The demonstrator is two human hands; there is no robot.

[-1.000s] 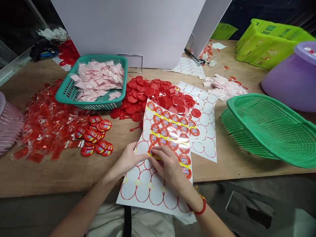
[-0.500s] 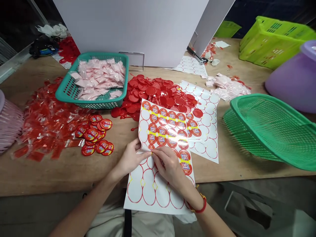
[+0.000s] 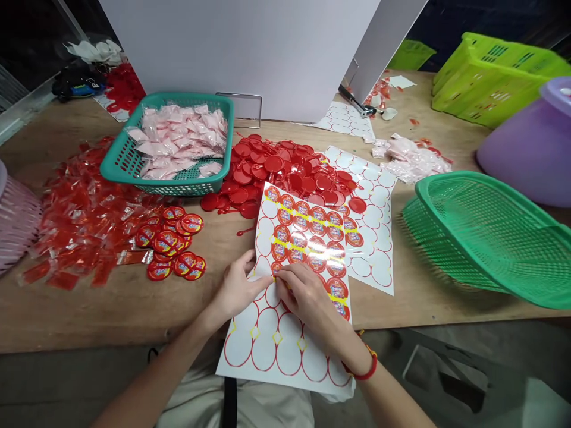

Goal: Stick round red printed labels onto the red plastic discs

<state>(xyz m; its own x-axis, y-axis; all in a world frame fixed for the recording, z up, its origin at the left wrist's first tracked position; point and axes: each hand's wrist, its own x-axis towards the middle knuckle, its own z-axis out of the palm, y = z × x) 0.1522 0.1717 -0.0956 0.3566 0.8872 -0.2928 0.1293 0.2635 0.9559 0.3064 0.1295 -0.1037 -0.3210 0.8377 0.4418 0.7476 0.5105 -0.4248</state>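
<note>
Sticker sheet has swung slightly clockwise; it overlaps the front edge of the table. Left hand pinches its left margin; right hand has fingertips together at a sticker, grip unclear. Sheet likely light, flexible, crease-prone: hold by margin.

At least four printed sheets are seen. One teal basket, one green basket, one pink basket, one purple tub and two lime crates are counted. Pink packets are gathered in two heaps, red sachets in one; these, the labelled discs and the plain red discs are too overlapped to be counted singly.
</note>
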